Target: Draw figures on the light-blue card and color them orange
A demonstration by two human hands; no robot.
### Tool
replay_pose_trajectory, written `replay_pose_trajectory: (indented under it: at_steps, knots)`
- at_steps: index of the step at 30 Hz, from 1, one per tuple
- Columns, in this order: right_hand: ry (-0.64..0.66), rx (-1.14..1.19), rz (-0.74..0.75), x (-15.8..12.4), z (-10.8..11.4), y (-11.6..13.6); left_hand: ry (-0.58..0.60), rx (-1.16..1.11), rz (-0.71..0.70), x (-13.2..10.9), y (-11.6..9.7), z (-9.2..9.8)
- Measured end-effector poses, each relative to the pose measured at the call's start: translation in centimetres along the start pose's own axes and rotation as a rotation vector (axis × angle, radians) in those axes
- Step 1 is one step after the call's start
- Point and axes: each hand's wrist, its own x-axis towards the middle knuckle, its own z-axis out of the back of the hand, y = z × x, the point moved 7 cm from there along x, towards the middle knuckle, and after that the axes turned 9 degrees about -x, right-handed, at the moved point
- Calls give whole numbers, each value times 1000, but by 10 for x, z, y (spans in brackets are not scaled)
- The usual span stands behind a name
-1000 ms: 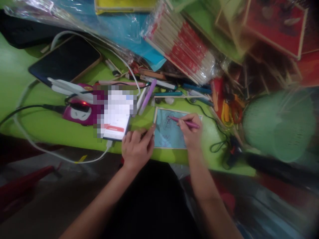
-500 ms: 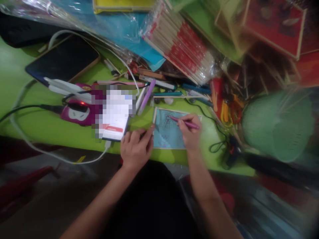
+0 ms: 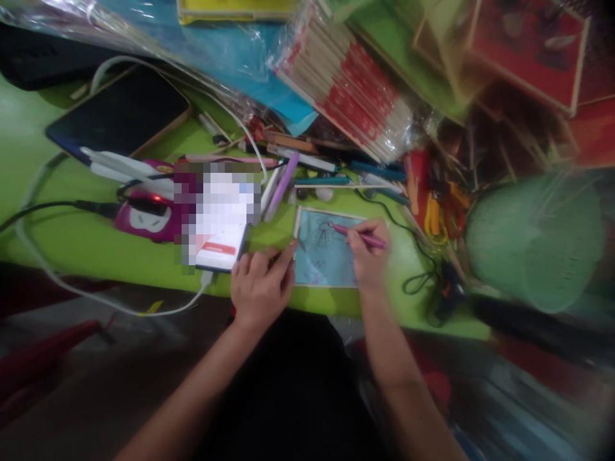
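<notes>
A light-blue card with thin pale strips along its edges lies flat on the green table, bearing dark line drawings of a figure and smaller marks. My right hand is closed round a magenta pen, whose tip meets the upper middle of the drawing. On the card's left side, my left hand lies with its fingers apart; the index fingertip touches the edge strip, and nothing is gripped. Just left of that hand a lit phone, partly blurred out, stands plugged into a white cable.
Behind the card lie several pens, among them a purple one. A plastic-wrapped bundle of sticks, a dark tablet-like device, a magenta power strip and a green basket surround the spot. Yellow-handled scissors lie at right.
The pen tip has shifted slightly right along the top of the figure, with my right hand moving along. My left hand stays at the card's edge.
</notes>
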Motion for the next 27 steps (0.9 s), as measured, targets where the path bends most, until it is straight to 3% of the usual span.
replay_pose_trajectory:
  at_steps: [27]
  knots:
    - [1,-28,-12,2,1,-1,-19,47,-41,3,-5,3]
